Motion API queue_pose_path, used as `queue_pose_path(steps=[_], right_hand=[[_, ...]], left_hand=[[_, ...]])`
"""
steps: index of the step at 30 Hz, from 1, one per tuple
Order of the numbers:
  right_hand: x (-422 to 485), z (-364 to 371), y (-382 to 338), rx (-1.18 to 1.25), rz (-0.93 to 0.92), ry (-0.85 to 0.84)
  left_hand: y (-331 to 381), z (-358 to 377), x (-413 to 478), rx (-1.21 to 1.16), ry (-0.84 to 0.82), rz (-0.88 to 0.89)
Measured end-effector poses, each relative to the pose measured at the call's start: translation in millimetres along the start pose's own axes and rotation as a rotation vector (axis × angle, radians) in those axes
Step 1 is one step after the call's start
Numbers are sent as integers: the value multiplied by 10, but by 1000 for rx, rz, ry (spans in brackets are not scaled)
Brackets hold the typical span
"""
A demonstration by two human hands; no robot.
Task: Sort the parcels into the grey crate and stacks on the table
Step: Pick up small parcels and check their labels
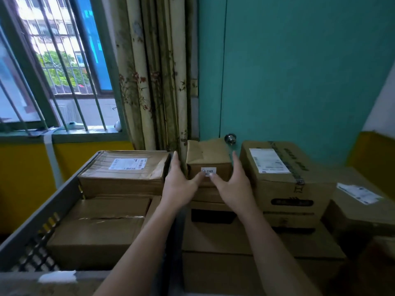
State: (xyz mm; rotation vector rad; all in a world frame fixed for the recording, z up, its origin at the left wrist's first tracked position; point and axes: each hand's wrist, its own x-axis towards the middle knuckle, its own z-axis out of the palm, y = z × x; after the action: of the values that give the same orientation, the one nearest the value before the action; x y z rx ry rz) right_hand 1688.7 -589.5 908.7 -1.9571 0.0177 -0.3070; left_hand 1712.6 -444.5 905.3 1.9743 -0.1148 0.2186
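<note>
A small brown parcel (208,159) with a white number sticker stands on top of a stack of cardboard boxes (218,236) in the middle. My left hand (178,180) lies at its left side and my right hand (232,182) at its right side, fingers straight, both thumbs touching its front face near the sticker. To the left, the grey crate (42,214) holds a labelled parcel (124,171) lying on top of another brown box (100,229).
A taller labelled box (284,176) tops a stack just right of the small parcel, and a flat box (361,201) with a label lies further right. Behind are a curtain (156,71), a teal door with its knob (230,138), and a barred window (53,60).
</note>
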Motion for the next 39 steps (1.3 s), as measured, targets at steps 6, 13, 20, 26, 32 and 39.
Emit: queue_pose_path(steps=[6, 13, 20, 26, 32, 39], right_hand=[[6, -10, 79, -16, -15, -41], [-562, -273, 121, 182, -155, 52], [-1289, -465, 398, 192, -232, 108], [-1600, -662, 569, 172, -250, 159], [-1900, -685, 1059, 86, -48, 31], [-2206, -665, 1305, 201, 124, -19]], left_hand=[[-76, 107, 1, -26, 22, 8], [35, -1, -681, -81, 140, 205], [-15, 164, -1510, -241, 197, 197], [-106, 392, -1892, -270, 207, 152], [-436, 646, -2209, -170, 95, -49], [-580, 821, -2469, -150, 109, -82]])
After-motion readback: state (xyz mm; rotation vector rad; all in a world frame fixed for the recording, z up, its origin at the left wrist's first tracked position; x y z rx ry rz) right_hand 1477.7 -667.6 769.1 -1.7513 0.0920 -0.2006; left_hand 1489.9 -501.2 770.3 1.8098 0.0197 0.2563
